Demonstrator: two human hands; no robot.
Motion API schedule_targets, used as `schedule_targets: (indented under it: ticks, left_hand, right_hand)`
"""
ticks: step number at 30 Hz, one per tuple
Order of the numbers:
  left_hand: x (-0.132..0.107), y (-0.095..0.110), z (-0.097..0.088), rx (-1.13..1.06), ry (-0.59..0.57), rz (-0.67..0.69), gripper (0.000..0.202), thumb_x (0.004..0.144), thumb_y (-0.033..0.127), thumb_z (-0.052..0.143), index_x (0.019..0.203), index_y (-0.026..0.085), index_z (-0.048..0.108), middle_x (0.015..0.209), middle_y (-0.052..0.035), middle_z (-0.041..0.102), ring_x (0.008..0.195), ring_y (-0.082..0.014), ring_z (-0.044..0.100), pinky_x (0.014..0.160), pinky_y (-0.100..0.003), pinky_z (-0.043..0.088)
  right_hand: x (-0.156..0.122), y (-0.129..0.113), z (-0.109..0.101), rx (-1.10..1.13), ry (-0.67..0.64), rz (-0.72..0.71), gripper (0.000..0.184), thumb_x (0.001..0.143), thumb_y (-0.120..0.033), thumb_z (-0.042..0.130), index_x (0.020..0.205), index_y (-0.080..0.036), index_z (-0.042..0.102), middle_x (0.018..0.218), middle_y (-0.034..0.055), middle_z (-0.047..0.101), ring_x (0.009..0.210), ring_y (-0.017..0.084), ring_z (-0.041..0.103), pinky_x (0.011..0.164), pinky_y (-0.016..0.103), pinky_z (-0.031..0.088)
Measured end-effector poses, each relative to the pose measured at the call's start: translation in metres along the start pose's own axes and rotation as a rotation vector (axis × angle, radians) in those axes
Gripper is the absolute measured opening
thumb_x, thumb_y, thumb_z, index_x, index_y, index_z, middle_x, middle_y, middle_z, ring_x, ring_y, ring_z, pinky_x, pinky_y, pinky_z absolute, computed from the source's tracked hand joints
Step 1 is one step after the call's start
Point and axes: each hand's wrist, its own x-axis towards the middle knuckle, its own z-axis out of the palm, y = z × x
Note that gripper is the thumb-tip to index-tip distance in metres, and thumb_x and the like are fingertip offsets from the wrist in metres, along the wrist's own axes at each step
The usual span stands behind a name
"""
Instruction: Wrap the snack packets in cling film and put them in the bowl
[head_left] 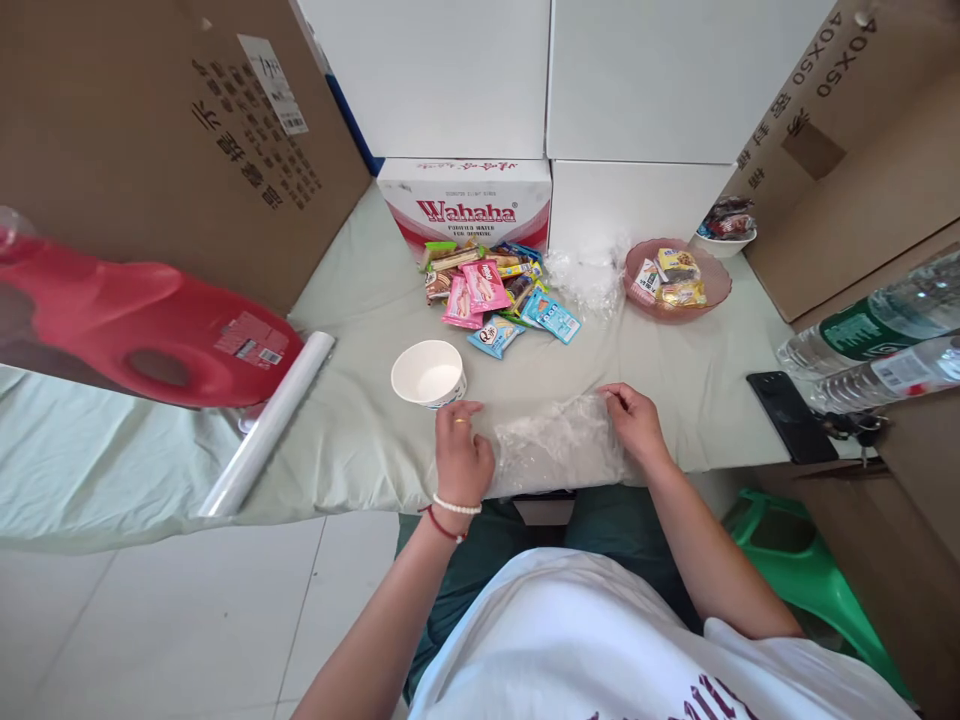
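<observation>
- We see the table [352, 300], draped in pale green cloth, with bare room to the left. Its near edge runs just under both hands.
- The clear film [559, 445], crumpled and glossy, lies at that edge between our hands.
- Our right hand [636, 420] has its grip pinched on the film's far corner.
- Our left hand [463, 455] touches the film's left edge with curled fingers; we cannot tell whether its grip is closed on it.
- A round white paper bowl [429, 373] stands just beyond it.
</observation>
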Motion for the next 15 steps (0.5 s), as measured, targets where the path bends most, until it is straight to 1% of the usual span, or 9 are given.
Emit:
schedule_targets:
  ticks: [2, 3, 4, 5, 7, 9, 10, 12, 15]
  left_hand:
    - [-0.009, 0.011, 0.002, 0.119, -0.031, 0.267, 0.048, 0.075, 0.011, 0.055, 0.121, 0.021, 0.063, 0.132, -0.0153, 0.058, 0.130, -0.0308, 0.053, 0.113, -0.051, 0.042]
    - [-0.012, 0.015, 0.006, 0.145, -0.080, 0.344, 0.052, 0.077, 0.012, 0.056, 0.128, 0.022, 0.061, 0.138, -0.0155, 0.057, 0.135, -0.0315, 0.051, 0.117, -0.052, 0.038]
    - [-0.014, 0.017, 0.011, 0.166, -0.142, 0.382, 0.055, 0.079, 0.016, 0.058, 0.133, 0.023, 0.059, 0.143, -0.0156, 0.056, 0.138, -0.0324, 0.049, 0.119, -0.053, 0.035]
    - [-0.014, 0.018, 0.018, 0.190, -0.207, 0.384, 0.056, 0.081, 0.020, 0.061, 0.136, 0.023, 0.057, 0.146, -0.0160, 0.056, 0.140, -0.0338, 0.047, 0.120, -0.055, 0.032]
    - [-0.012, 0.014, 0.032, 0.248, -0.309, 0.300, 0.057, 0.080, 0.029, 0.068, 0.136, 0.022, 0.058, 0.144, -0.0176, 0.058, 0.140, -0.0370, 0.047, 0.121, -0.059, 0.027]
    - [-0.007, 0.007, 0.043, 0.285, -0.346, 0.176, 0.056, 0.075, 0.029, 0.075, 0.130, 0.021, 0.062, 0.139, -0.0181, 0.061, 0.137, -0.0388, 0.049, 0.120, -0.062, 0.026]
    - [-0.004, 0.004, 0.046, 0.265, -0.343, 0.121, 0.055, 0.072, 0.026, 0.076, 0.126, 0.021, 0.064, 0.137, -0.0174, 0.062, 0.134, -0.0386, 0.050, 0.119, -0.062, 0.027]
    - [0.005, -0.001, 0.049, 0.099, -0.296, -0.005, 0.051, 0.064, 0.017, 0.076, 0.114, 0.022, 0.070, 0.127, -0.0138, 0.066, 0.127, -0.0362, 0.054, 0.117, -0.058, 0.031]
    - [0.021, -0.006, 0.047, -0.196, -0.190, -0.206, 0.030, 0.059, 0.015, 0.072, 0.087, 0.023, 0.072, 0.099, -0.0071, 0.069, 0.105, -0.0286, 0.061, 0.106, -0.049, 0.044]
  right_hand:
    - [-0.003, -0.005, 0.004, 0.002, -0.021, -0.026, 0.028, 0.088, -0.043, 0.057, 0.094, -0.022, 0.076, 0.074, 0.0014, 0.068, 0.067, 0.019, 0.054, 0.065, 0.031, 0.041]
    - [-0.005, -0.007, 0.006, 0.014, -0.036, -0.034, 0.028, 0.088, -0.043, 0.058, 0.094, -0.023, 0.076, 0.074, 0.0013, 0.068, 0.067, 0.019, 0.055, 0.065, 0.031, 0.041]
    - [-0.006, -0.009, 0.009, 0.029, -0.055, -0.040, 0.028, 0.088, -0.044, 0.058, 0.093, -0.023, 0.076, 0.074, 0.0012, 0.068, 0.067, 0.020, 0.055, 0.065, 0.031, 0.041]
    - [-0.007, -0.010, 0.011, 0.045, -0.074, -0.042, 0.028, 0.088, -0.044, 0.059, 0.093, -0.023, 0.076, 0.074, 0.0011, 0.068, 0.067, 0.020, 0.055, 0.064, 0.031, 0.041]
    - [-0.007, -0.011, 0.013, 0.068, -0.094, -0.039, 0.028, 0.088, -0.045, 0.060, 0.093, -0.023, 0.076, 0.073, 0.0010, 0.067, 0.066, 0.020, 0.055, 0.064, 0.031, 0.041]
    - [-0.006, -0.009, 0.011, 0.073, -0.081, -0.026, 0.029, 0.088, -0.046, 0.060, 0.094, -0.023, 0.076, 0.073, 0.0013, 0.067, 0.066, 0.020, 0.055, 0.065, 0.031, 0.042]
    - [-0.005, -0.008, 0.009, 0.066, -0.064, -0.024, 0.029, 0.088, -0.046, 0.059, 0.095, -0.023, 0.076, 0.075, 0.0020, 0.068, 0.068, 0.020, 0.055, 0.066, 0.032, 0.042]
    - [-0.003, -0.002, 0.002, 0.041, -0.015, -0.040, 0.030, 0.089, -0.046, 0.058, 0.094, -0.023, 0.076, 0.086, 0.0047, 0.069, 0.075, 0.021, 0.059, 0.071, 0.033, 0.045]
    - [0.000, 0.006, -0.008, 0.023, 0.069, -0.063, 0.030, 0.088, -0.048, 0.059, 0.092, -0.023, 0.075, 0.104, 0.0088, 0.067, 0.092, 0.024, 0.062, 0.080, 0.035, 0.049]
